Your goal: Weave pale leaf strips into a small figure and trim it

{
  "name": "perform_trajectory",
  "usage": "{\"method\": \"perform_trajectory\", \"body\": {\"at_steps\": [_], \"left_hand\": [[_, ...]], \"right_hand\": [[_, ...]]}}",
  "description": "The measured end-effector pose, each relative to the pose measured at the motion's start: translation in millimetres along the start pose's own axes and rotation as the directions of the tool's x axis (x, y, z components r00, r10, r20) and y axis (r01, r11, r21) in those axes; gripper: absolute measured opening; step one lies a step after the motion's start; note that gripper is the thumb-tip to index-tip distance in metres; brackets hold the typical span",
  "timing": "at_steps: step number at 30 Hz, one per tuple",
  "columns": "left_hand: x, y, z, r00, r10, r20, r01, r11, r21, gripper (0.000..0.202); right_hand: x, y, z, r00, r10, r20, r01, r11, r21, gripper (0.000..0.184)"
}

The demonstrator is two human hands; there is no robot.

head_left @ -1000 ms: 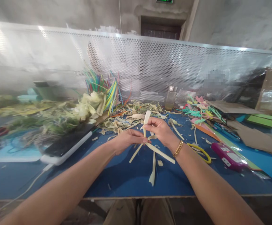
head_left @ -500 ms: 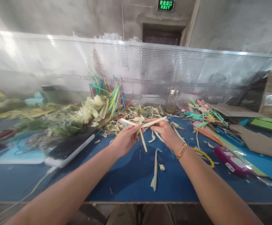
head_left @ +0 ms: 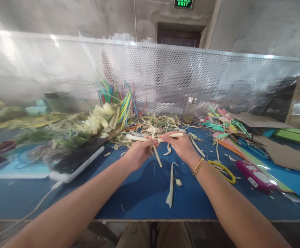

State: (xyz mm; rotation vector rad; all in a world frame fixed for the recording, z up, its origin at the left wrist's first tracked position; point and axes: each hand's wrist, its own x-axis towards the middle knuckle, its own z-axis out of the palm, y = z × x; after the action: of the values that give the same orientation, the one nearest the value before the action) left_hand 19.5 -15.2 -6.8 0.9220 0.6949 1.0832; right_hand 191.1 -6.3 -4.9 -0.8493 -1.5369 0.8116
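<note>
Several pale, narrow strips (head_left: pixel 157 157) cross each other between my two hands above the blue tabletop. My left hand (head_left: pixel 139 151) pinches them near the crossing with thumb and fingers. On the other side my right hand (head_left: pixel 179 143), with a gold bracelet on its wrist, is closed on the strip (head_left: pixel 177 135) that points right. One strip end hangs down toward me and another sticks out left. Which strip lies over which at the crossing is too small to tell. A loose pale strip (head_left: pixel 171 189) lies on the table below the hands.
Behind the hands lies a heap of pale scraps (head_left: pixel 162 121). To the left are a phone (head_left: pixel 77 158) on a cable and bundled colored stems (head_left: pixel 113 93). A glass bottle (head_left: pixel 190 110), yellow ring (head_left: pixel 226 171), purple device (head_left: pixel 255 175) and cardboard (head_left: pixel 289 153) stand or lie rightward.
The right-hand strip has swung from slanting upward to nearly level. My right hand has moved slightly left, its fingers now closer to my left hand at the crossing.
</note>
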Motion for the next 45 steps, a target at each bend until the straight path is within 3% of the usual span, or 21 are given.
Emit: {"method": "perform_trajectory", "body": {"at_steps": [5, 10, 13, 16, 19, 22, 27, 31, 33, 36, 40, 45], "left_hand": [[-2, -1, 0.2, 0.999, 0.004, 0.038, -0.005, 1.0, 0.025, 0.019], [-1, -5, -0.2, 1.0, -0.009, 0.027, 0.01, 1.0, -0.012, 0.021], [6, -6, -3.2, 0.993, 0.119, 0.017, -0.117, 0.987, -0.109, 0.019], [12, -7, -7.4, 0.973, 0.23, 0.008, -0.228, 0.966, -0.119, 0.021], [16, -10, -11.5, 0.964, 0.265, 0.037, -0.263, 0.964, -0.052, 0.023], [16, -11, -14.3, 0.953, 0.285, 0.1, -0.292, 0.955, 0.061, 0.024], [14, -1, -17.8, 0.931, 0.336, 0.141, -0.364, 0.869, 0.334, 0.02], [14, 6, -21.0, 0.931, 0.31, 0.191, -0.347, 0.914, 0.211, 0.025], [15, 4, -21.7, 0.931, 0.281, 0.232, -0.333, 0.915, 0.229, 0.033], [14, -1, -20.1, 0.945, 0.276, 0.177, -0.319, 0.898, 0.303, 0.028], [10, -5, -13.7, 0.965, 0.236, 0.116, -0.258, 0.931, 0.256, 0.014], [6, -1, -9.0, 0.99, 0.102, 0.1, -0.112, 0.989, 0.099, 0.016]], "right_hand": [[0, -2, -2, 0.997, 0.015, -0.075, -0.014, 1.0, 0.011, 0.02], [4, -1, -6, 0.981, 0.111, -0.161, -0.1, 0.992, 0.077, 0.024], [2, -1, -3, 0.977, 0.215, -0.001, -0.212, 0.962, 0.171, 0.034], [-4, 0, 6, 0.945, 0.251, 0.21, -0.27, 0.961, 0.066, 0.035], [-7, 3, 10, 0.953, 0.184, 0.242, -0.165, 0.982, -0.096, 0.028], [-5, 2, 3, 0.979, 0.082, 0.187, -0.019, 0.948, -0.317, 0.026], [0, -11, -16, 0.988, -0.072, 0.136, 0.145, 0.727, -0.672, 0.019], [0, -17, -21, 0.982, -0.119, 0.146, 0.187, 0.566, -0.803, 0.019], [-1, -18, -19, 0.977, -0.141, 0.16, 0.209, 0.484, -0.85, 0.019], [-3, -19, -14, 0.962, -0.164, 0.22, 0.268, 0.387, -0.882, 0.019], [-5, -18, -10, 0.939, -0.199, 0.282, 0.34, 0.396, -0.853, 0.013], [-4, -20, -11, 0.927, -0.261, 0.271, 0.365, 0.455, -0.812, 0.012]]}}
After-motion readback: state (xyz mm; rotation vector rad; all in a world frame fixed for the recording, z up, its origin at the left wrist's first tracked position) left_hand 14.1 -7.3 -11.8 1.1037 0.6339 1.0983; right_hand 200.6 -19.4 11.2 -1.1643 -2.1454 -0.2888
